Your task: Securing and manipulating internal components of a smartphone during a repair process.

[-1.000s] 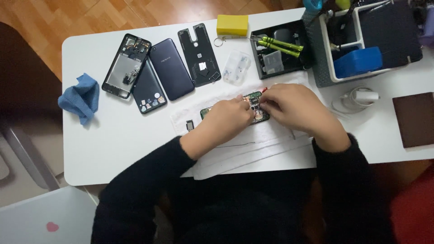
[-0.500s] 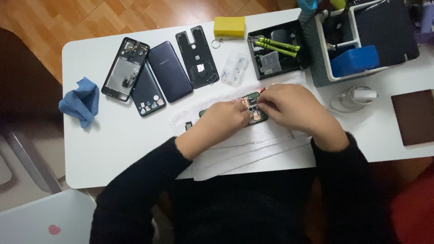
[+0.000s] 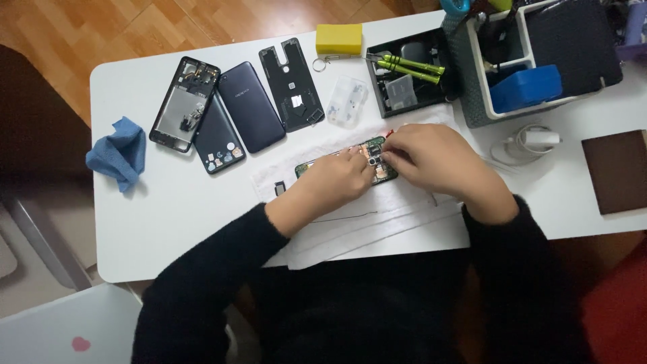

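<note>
Two hands, left hand (image 3: 340, 176) and right hand (image 3: 431, 158), curl fingers around a green circuit board (image 3: 375, 149) mid-tabletop; phone shells (image 3: 232, 108) lie toward the far edge.

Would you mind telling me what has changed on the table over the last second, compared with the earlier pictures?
Almost nothing. The left hand and right hand stay closed together over the green circuit board on the white cloth; nothing was picked up or let go. The phone parts, blue cloth and yellow block lie as before.
</note>
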